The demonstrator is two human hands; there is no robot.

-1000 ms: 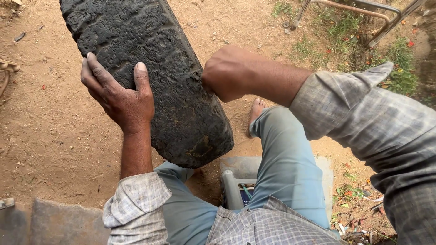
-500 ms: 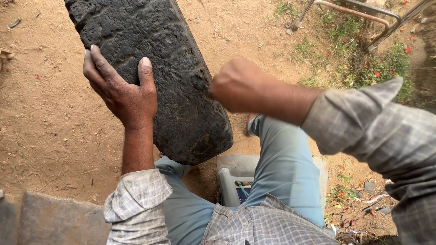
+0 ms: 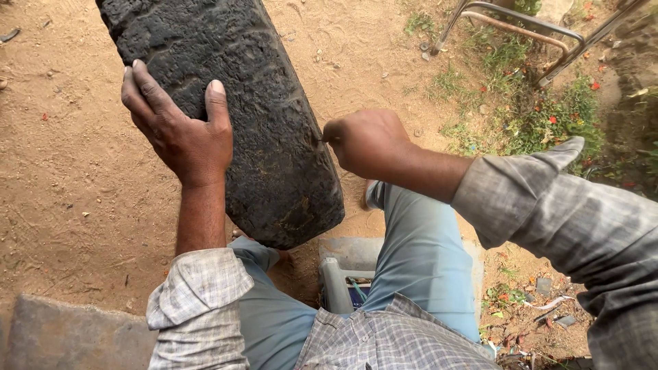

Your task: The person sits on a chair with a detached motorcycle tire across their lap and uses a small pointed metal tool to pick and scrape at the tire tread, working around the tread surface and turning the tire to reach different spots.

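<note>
A long dark carved stone slab point(image 3: 253, 103) lies tilted on the sandy ground, its near end resting by my knees. My left hand point(image 3: 179, 127) presses flat on the slab's left side, fingers spread over the edge. My right hand point(image 3: 363, 140) is closed in a fist at the slab's right edge, pinching a small thin tool whose tip touches the stone; most of the tool is hidden inside the fist.
I sit on a low grey stool point(image 3: 343, 274) with legs in blue trousers either side. A flat stone block point(image 3: 62, 339) lies at the lower left. Metal pipe framing point(image 3: 521, 27) and patchy grass stand at the upper right.
My right hand has moved left, from beside the slab's lower right to its right edge. The view shifted slightly; my left hand keeps its place on the slab.
</note>
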